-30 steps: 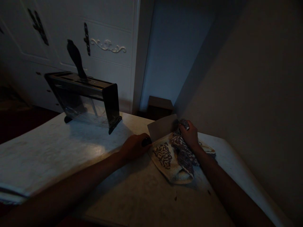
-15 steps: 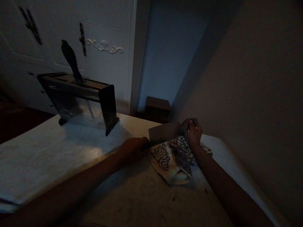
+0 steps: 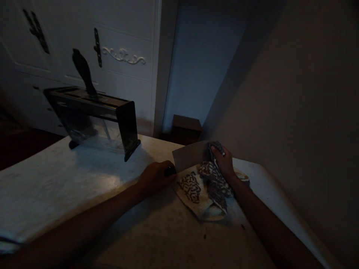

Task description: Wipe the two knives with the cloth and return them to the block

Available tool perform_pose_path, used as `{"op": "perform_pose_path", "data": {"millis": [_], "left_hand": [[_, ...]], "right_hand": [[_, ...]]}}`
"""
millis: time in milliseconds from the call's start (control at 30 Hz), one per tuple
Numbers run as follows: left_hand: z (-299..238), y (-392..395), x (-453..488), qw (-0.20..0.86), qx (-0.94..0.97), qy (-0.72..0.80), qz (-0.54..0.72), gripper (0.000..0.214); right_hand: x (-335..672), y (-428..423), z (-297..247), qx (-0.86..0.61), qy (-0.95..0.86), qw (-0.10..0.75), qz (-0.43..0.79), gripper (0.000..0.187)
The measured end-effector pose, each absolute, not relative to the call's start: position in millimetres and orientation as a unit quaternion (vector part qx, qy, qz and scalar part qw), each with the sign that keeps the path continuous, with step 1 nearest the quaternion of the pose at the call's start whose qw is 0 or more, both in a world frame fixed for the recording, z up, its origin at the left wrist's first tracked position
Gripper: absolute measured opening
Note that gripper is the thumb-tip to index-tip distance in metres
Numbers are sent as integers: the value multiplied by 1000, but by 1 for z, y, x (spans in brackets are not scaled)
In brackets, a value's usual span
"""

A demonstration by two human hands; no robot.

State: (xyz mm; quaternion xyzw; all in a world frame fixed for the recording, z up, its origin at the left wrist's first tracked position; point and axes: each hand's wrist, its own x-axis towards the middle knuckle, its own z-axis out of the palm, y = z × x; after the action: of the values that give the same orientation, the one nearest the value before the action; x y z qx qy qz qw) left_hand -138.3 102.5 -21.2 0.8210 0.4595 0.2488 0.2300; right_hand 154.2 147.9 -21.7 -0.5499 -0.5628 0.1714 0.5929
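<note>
My left hand (image 3: 157, 177) is closed round the dark handle of a cleaver with a broad, flat blade (image 3: 189, 155). The blade points away to the right, its far end covered by cloth. In my right hand (image 3: 224, 158) a bunched part of a patterned cloth (image 3: 192, 186) is pinched against that far end of the blade. The rest of the cloth, pale with dark curly markings, hangs and lies folded on the table below the blade.
A knife block (image 3: 126, 127) with clear sides and a dark handle sticking up stands at the left on the pale table (image 3: 92, 168). White cabinets (image 3: 126, 30) rise behind. A wall (image 3: 294, 112) borders the right side, and a small brown box-shaped piece (image 3: 186, 123) sits beyond the table.
My right hand has slid the bunched cloth a little left along the blade, toward the handle. The cleaver has tilted slightly and shifted a bit left; my left hand keeps its hold.
</note>
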Motion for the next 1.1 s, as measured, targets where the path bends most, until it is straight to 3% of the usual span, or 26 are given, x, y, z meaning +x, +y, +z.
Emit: {"op": "perform_pose_path", "data": {"millis": [200,367,533,667,933,1100], "left_hand": [[-21,105,-139,304,782,444,315,29],[-21,104,-134,346,741,461,346,27],[-17,104,-131,510,598,502,361,30],[-8,102,-131,623,529,439,373,39],[-14,106,-137,835,400,326,193,45],[-16,104,-137,856,392,276,193,24]], "right_hand": [[154,146,-18,-566,-572,562,188,38],[155,147,-19,-564,-529,599,208,32],[156,148,-23,-560,-503,624,210,28],[151,145,-22,-547,-531,630,152,31],[105,128,-12,-499,-565,654,66,30],[68,105,-10,-389,-744,544,-5,22]]}}
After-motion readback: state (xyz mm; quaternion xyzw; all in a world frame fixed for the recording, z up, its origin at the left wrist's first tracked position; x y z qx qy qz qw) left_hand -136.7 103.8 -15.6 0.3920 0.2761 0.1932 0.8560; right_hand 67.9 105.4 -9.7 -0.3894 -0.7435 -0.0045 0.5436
